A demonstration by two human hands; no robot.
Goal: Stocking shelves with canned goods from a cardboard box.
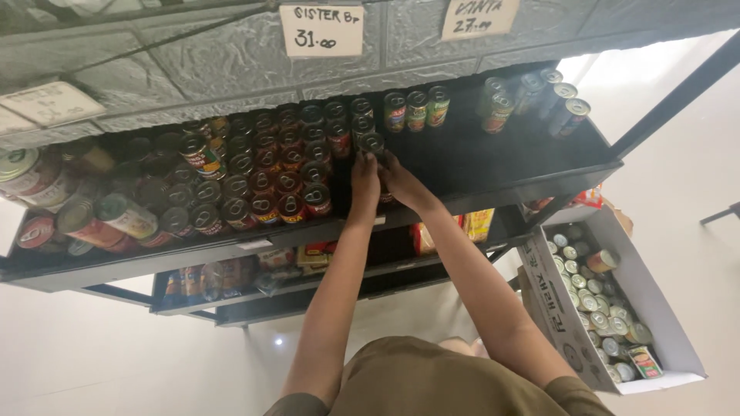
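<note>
Reaching: both your arms stretch up to the top shelf (493, 166), a black metal rack against a grey textured wall.
Left hand (364, 179): fingers curled round a dark-topped can (373, 143), the grip closed on its left side.
Right hand (402, 182): fingers wrapped on the same can's right side, the two hands touching at the knuckles.
Held can: upright at the right edge of the red-labelled cans (266, 173), on the shelf board, bare black shelf to its right.
Green-labelled cans (416, 109): three in a row at the back, just beyond the held can.
Silver cans (539, 98): a small cluster at the shelf's far right, well apart from your hands.
Large tins (92, 219): lying at the shelf's left end.
Cardboard box (655, 308): on the floor to your right, open, filled with cans.
Price cards (321, 31): two handwritten slips fixed to the wall above.
Lower shelves (301, 270): packets and bottles, partly hidden.
</note>
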